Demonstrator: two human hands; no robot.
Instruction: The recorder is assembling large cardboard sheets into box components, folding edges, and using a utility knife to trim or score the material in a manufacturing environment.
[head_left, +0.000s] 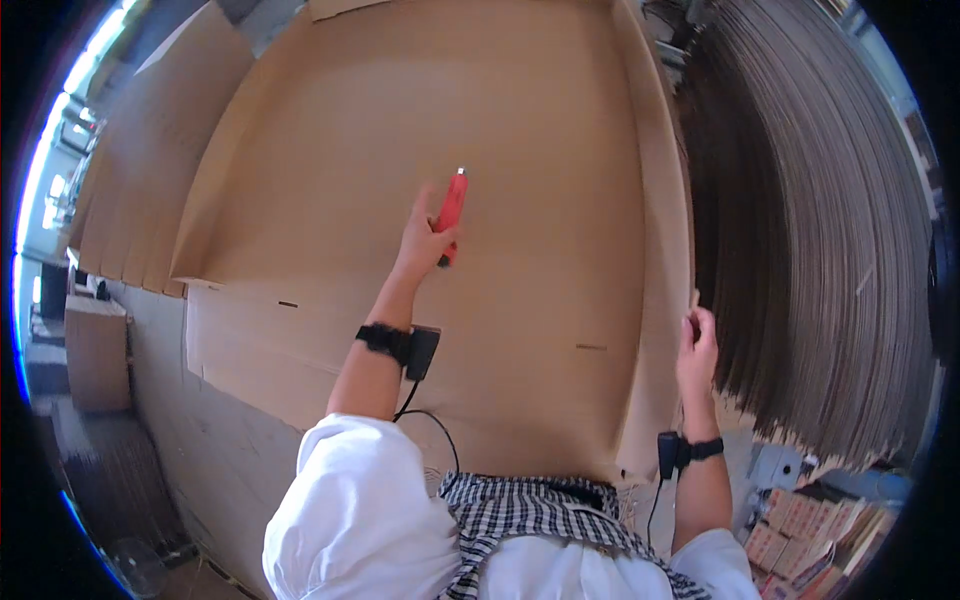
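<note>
**White sleeves [350, 500] below, red hand tool [452, 205] over an open cardboard box [500, 110]**

Closest to me are those loose sleeves and the black-and-white checked apron [540, 510] across my waist. Farther along my forearms, each wrist wears a black strap [383, 340] carrying a small black box, and a thin black cable [450, 440] loops back from the left one toward the apron.

Beyond the strap, my left hand [428, 240] is wrapped around the red hand tool, with one finger stretched forward, a little blurred. The tool is slim, its silvery tip pointing away from me and its black end nearer; it sits over the middle of the box's broad brown base. I cannot tell whether it touches the board. My right hand [698, 340] is at the upper edge of the right wall [662, 190], fingers bent; I cannot tell whether they grip it. Two narrow slots [288, 304] show in the near part of the base.

To the right, just outside that wall, a tall stack of cardboard sheets [830, 220] shows its layered edges. To the left, large cardboard panels [165, 150] lean beside the box, and a carton [97, 355] stands on the grey floor [190, 420].
</note>
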